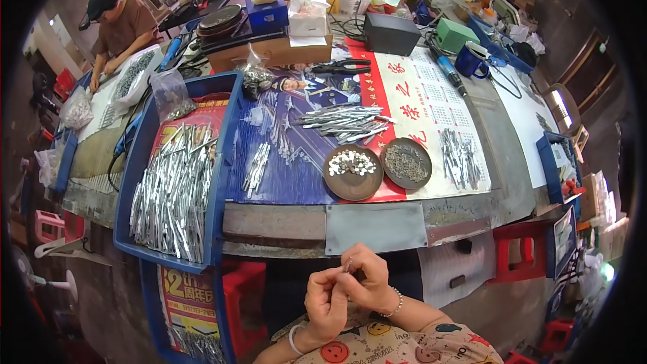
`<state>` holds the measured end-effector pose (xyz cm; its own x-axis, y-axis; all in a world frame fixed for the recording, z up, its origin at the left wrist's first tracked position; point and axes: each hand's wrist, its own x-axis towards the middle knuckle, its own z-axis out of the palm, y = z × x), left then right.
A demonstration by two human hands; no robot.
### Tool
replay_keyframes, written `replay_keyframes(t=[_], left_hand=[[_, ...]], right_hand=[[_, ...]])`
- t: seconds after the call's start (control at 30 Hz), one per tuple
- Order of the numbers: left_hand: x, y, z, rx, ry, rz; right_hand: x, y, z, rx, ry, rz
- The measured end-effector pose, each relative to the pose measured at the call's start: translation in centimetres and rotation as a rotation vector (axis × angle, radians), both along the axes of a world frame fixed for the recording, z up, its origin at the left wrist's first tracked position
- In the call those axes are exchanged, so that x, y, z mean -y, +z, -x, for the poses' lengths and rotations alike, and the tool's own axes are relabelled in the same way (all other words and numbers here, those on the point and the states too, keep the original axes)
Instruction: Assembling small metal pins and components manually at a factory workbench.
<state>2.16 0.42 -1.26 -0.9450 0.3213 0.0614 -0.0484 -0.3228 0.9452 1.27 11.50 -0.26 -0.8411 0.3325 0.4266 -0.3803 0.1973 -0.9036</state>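
My left hand [326, 303] and my right hand [367, 283] meet close to my body, below the table's front edge. Together their fingertips pinch a small silver metal piece [348, 264], which sticks up between them. On the table just ahead sit two round brown dishes: one [352, 172] holds small pale round parts, the other [406, 162] holds small dark metal bits. A pile of silver metal strips [345, 123] lies beyond the dishes, and a smaller bunch of strips [459, 157] lies to the right.
A blue tray [138, 162] at the left holds many silver strips. A few loose strips [256, 167] lie beside it. Pliers [340, 67], boxes, a black box [391, 32] and a blue mug [470, 61] crowd the back. Another person [118, 27] works at the far left. Red stools [519, 249] stand under the table.
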Motion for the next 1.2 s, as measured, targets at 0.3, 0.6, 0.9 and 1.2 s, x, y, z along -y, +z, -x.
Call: replay_keyframes(t=[0.3, 0.6, 0.9, 1.2], left_hand=[[0.1, -0.2, -0.2, 0.093, -0.070, -0.008], [0.2, 0.4, 0.4, 0.041, -0.026, 0.084], [-0.6, 0.4, 0.0, -0.157, -0.012, -0.038], [-1.0, -0.7, 0.0, -0.149, 0.003, 0.021]], right_hand=[[-1.9, -1.0, -0.2, 0.181, 0.177, -0.231], [-1.7, -0.1, -0.6, 0.226, 0.237, -0.201], [-1.3, 0.6, -0.6, 0.071, 0.239, 0.108], [-1.7, -1.8, -1.3, 0.174, 0.115, -0.200]])
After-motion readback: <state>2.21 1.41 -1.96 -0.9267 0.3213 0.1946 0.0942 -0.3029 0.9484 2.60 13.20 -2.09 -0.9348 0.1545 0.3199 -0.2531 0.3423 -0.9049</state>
